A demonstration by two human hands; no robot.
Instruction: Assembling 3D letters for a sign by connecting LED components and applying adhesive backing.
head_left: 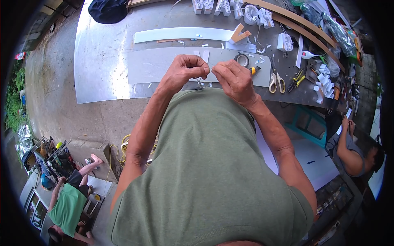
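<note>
My left hand and my right hand meet closely above the near edge of the worktable, fingertips pinched. Whatever sits between the fingertips is too small to make out. Below the left fingers a thin grey wire-like piece hangs by my shirt. Under both hands lies a long grey panel, with small white scraps on and around it. Beside my right hand are a dark tape roll and a yellow utility knife, the knife partly hidden by the hand.
Scissors and yellow-handled pliers lie to the right. Beyond are a long white strip, white block letters and curved brown strips. A teal stool stands below. Two other people sit at lower left and far right.
</note>
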